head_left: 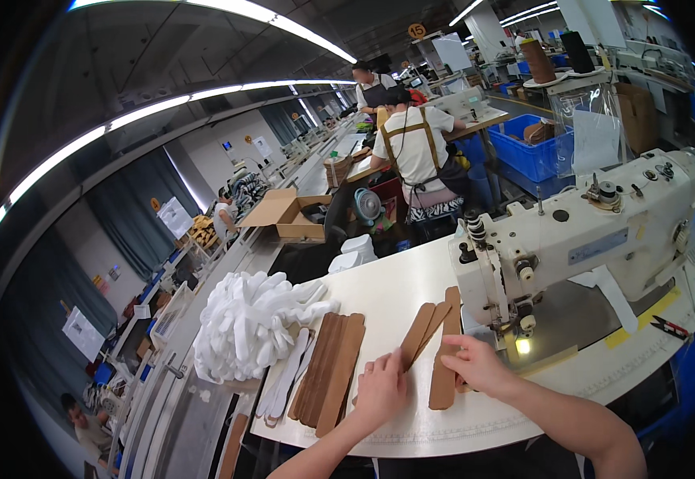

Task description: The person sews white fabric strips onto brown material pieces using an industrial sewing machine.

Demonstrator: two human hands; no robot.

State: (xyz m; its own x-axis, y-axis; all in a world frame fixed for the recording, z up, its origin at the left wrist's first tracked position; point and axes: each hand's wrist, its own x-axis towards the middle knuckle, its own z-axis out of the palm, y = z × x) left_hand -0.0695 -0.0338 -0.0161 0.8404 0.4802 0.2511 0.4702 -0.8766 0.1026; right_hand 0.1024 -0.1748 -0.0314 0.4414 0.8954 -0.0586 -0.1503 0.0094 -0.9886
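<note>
My left hand [382, 389] is closed round the lower part of two brown leather-like strips [418, 329], which fan out away from me over the white table. Just to the right, my right hand [479, 366] has its thumb and forefinger at the edge of another brown strip [443, 387], lying lengthwise beside the sewing machine [575, 231]. Part of the left fingers is hidden. Left of my hands lies a row of overlapping brown strips [327, 371]. Next to that row are several white strips [285, 383].
A big heap of white pieces [252, 323] sits at the table's left edge. Red-handled snips [670, 327] and a white strip [619, 299] lie by the machine. Ahead, a person in a white shirt [415, 136] sits at another machine, near a blue crate [531, 152] and an open cardboard box [296, 215].
</note>
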